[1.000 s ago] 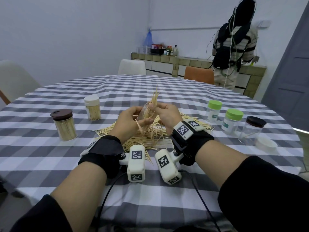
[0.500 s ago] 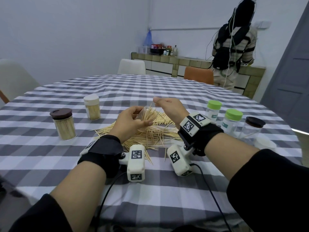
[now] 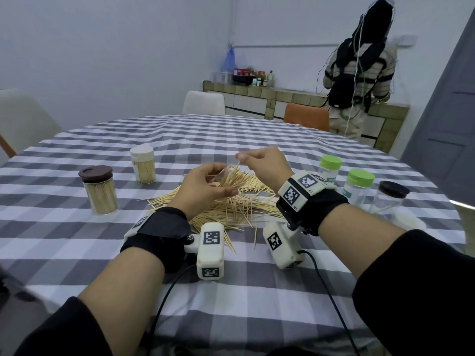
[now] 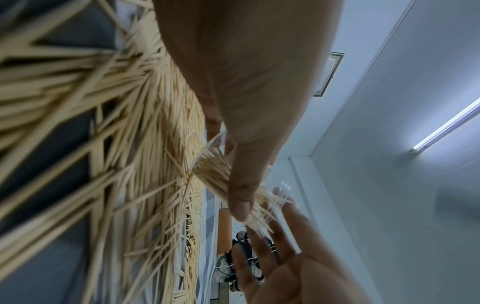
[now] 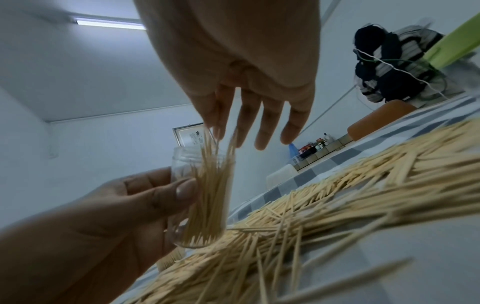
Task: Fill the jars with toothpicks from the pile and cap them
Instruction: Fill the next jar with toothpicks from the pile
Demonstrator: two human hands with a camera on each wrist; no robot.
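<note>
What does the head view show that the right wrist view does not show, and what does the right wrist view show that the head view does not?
Only the head view shows the other jars: two filled, capped ones, brown-lidded and white-lidded, and three capped jars at the right, one a green-lidded jar.

Only the right wrist view shows clearly how full the held jar is: toothpicks stand in it and stick out of the open mouth, with clear room left. It also shows the ceiling lamp.

Both show the left hand gripping this jar, the right hand above it, and the pile.
</note>
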